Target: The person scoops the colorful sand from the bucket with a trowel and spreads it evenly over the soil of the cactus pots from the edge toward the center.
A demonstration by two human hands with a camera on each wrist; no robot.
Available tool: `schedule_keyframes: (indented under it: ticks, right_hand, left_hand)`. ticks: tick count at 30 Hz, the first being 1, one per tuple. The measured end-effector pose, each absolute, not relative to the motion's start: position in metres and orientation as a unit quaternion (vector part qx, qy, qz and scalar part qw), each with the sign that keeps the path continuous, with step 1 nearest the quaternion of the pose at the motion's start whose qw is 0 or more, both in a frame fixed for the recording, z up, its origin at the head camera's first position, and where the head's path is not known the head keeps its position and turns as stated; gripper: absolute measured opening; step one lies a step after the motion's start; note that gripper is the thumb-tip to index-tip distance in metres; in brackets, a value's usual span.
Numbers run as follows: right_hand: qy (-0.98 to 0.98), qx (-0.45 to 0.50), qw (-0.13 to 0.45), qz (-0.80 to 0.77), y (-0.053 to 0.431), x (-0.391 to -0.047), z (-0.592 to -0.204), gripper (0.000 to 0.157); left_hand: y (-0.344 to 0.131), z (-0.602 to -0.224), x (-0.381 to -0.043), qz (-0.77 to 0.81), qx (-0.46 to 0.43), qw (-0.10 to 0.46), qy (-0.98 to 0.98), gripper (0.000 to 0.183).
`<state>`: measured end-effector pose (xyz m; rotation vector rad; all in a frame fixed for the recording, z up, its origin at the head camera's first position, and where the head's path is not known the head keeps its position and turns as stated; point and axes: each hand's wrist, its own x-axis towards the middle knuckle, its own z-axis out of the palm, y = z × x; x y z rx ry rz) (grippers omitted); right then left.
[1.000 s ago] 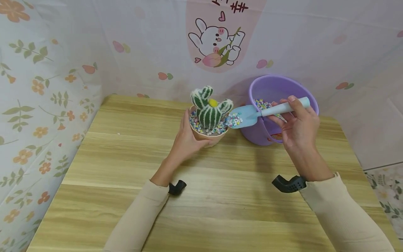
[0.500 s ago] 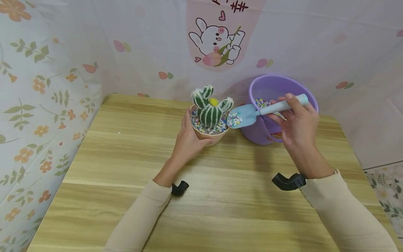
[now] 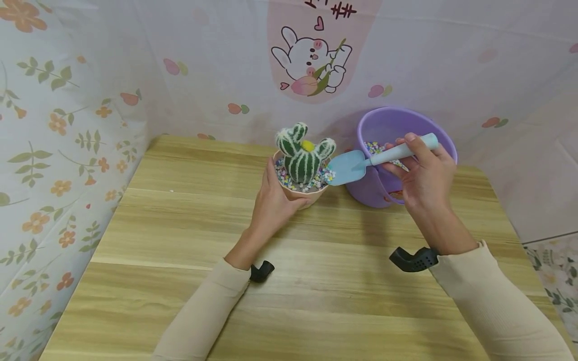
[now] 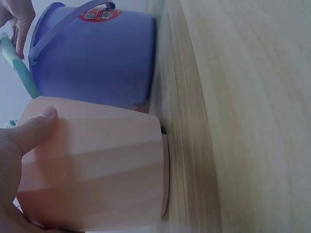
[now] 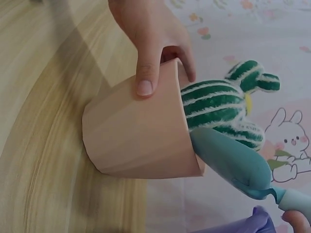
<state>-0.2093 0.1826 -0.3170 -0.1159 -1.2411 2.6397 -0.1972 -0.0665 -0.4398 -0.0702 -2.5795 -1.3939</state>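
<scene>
My left hand (image 3: 273,203) grips a peach-coloured flowerpot (image 4: 102,170) from its left side, thumb across the front. A green cactus (image 3: 301,165) with white fuzzy ribs and a yellow top stands in the pot. Colourful pebbles (image 3: 289,181) surround its base. My right hand (image 3: 429,175) holds a light blue hand trowel (image 3: 348,168) by the handle. The trowel's blade tip is at the pot's right rim, tilted down, with a few pebbles at the tip. In the right wrist view the blade (image 5: 233,160) shows from its underside, beside the cactus.
Just right of the pot stands a purple bucket (image 3: 368,193) with more colourful pebbles (image 3: 375,148) inside, partly behind my right hand. Both stand on a wooden table (image 3: 316,291) near its back edge. A printed cloth (image 3: 203,65) hangs behind.
Pebbles on the trowel blade have slid off toward the pot, leaving most of the blade bare. The trowel's handle has shifted slightly left. The left hand keeps its hold on the pot.
</scene>
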Motion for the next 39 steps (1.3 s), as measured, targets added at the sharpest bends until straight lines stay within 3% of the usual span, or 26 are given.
schedule_keyframes:
  ticks: [22, 39]
  right_hand:
    - [-0.434, 0.001, 0.13, 0.891, 0.182, -0.212, -0.306, 0.015]
    - [-0.394, -0.04, 0.182, 0.9, 0.216, -0.228, -0.274, 0.015]
  left_hand:
    - [-0.063, -0.441, -0.194, -0.465, -0.021, 0.115, -0.877, 0.128]
    - [-0.08, -0.428, -0.214, -0.5, -0.094, 0.07, -0.858, 0.138]
